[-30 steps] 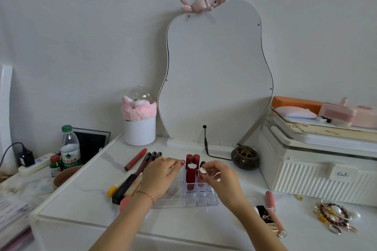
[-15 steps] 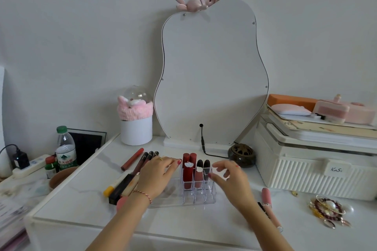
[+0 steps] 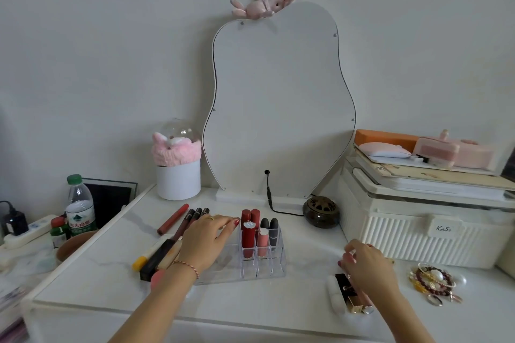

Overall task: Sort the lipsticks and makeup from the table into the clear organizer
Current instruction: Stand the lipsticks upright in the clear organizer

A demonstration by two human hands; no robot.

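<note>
The clear organizer [image 3: 264, 267] stands mid-table with two tall red lipsticks [image 3: 249, 231], a pink tube [image 3: 263, 242] and a black lipstick [image 3: 273, 232] upright in its back compartments. My left hand [image 3: 204, 245] rests flat on the organizer's left side, fingers spread, holding nothing. My right hand [image 3: 365, 264] is over the lipsticks lying at the right: a pink tube mostly under the hand, a black-and-gold lipstick [image 3: 347, 291] and a white tube [image 3: 334, 296]. Its fingertips pinch at the pink tube's top. More makeup sticks [image 3: 178, 223] lie left of the organizer.
A dark round incense burner [image 3: 321, 211] sits behind the organizer, with a mirror [image 3: 278, 97] and its cable behind. A white ribbed box [image 3: 418, 234] stands at right, beaded bracelets [image 3: 432, 282] in front of it. A white cup [image 3: 178, 178] and a water bottle [image 3: 79, 209] are at left.
My right hand left the organizer and moved right and down to the lipsticks lying by the white box. A black lipstick now stands in the organizer. My left hand stayed put.
</note>
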